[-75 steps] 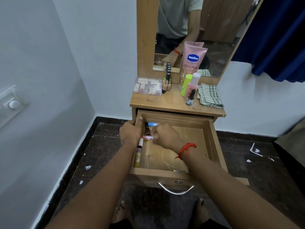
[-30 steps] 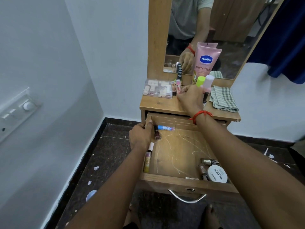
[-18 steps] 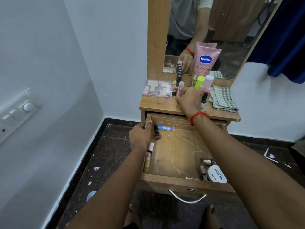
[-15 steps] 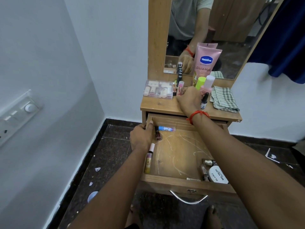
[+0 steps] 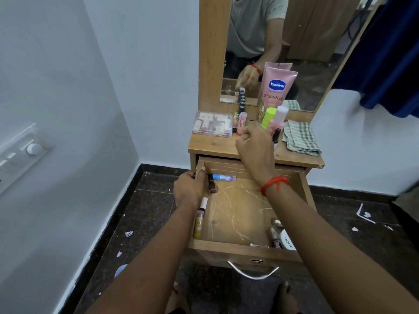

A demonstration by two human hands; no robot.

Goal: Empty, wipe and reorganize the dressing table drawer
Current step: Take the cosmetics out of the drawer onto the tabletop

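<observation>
The wooden drawer of the dressing table is pulled out. Inside it lie a blue tube, a dark nail polish bottle, a yellow tube with a white cap, a white round jar and small bottles. My left hand grips the drawer's left wall. My right hand is over the tabletop, fingers curled at the red base of a small pink tube standing there.
A clear plastic box, a black stacked stick, a pink Vaseline tube, a green tube, a pink bottle and a checked cloth stand on the tabletop. A mirror rises behind. Wall to the left.
My right hand lifted the small pink tube out of the drawer and stood it upright on the tabletop beside the clear box. My left hand stayed on the drawer wall.
</observation>
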